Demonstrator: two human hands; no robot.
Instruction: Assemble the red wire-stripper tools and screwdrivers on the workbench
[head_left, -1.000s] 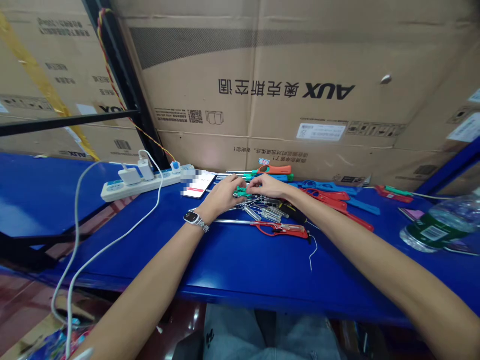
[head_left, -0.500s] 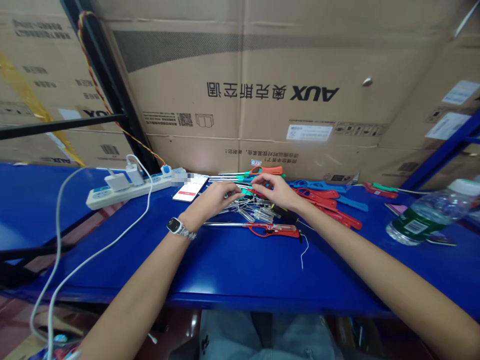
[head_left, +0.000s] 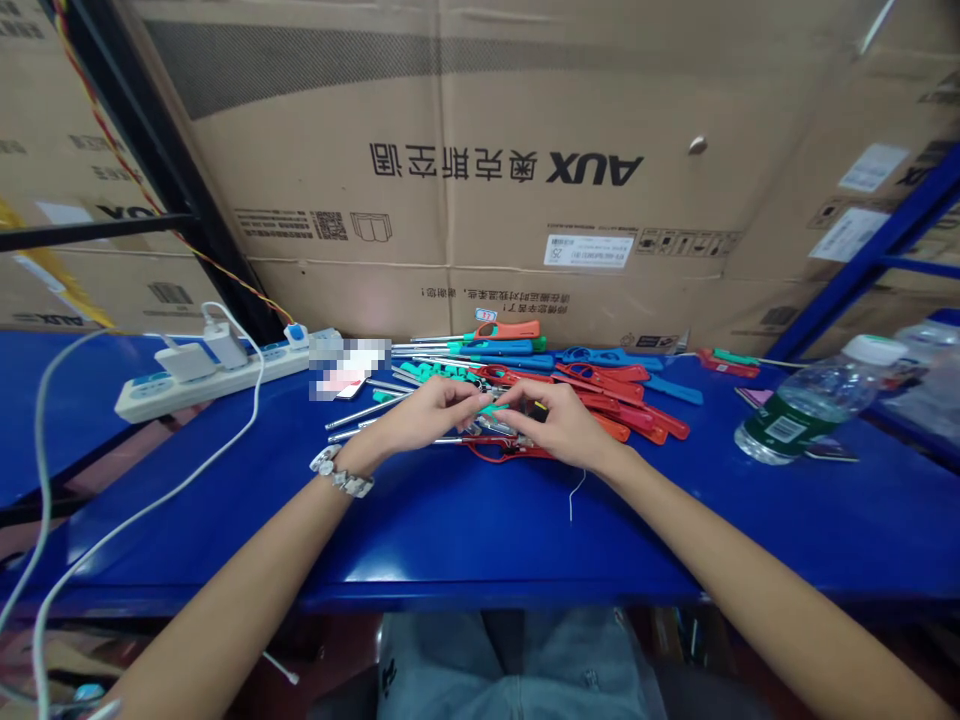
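Note:
Between my two hands is a small green plastic piece (head_left: 491, 409). The fingertips of my left hand (head_left: 431, 412) are pinched at its left side. My right hand (head_left: 559, 418) closes thumb and finger on its right side. Behind and below them lies a pile of lighter parts, with metal tubes (head_left: 356, 412), green plastic pieces (head_left: 427, 371) and red handle shells (head_left: 600, 378). A long-nosed lighter with a red body (head_left: 491, 447) lies just in front, partly covered by my right hand. An orange-handled lighter (head_left: 510, 330) rests at the back.
Blue handle shells (head_left: 675, 388) lie to the right, beyond them a water bottle (head_left: 814, 410). A power strip (head_left: 217, 375) with white chargers and a phone (head_left: 351, 380) are at left. A cardboard box (head_left: 465, 220) stands behind the blue table (head_left: 450, 540).
My hands have come closer together and lower, meeting at the green piece. The view has shifted, so the table things appear further left.

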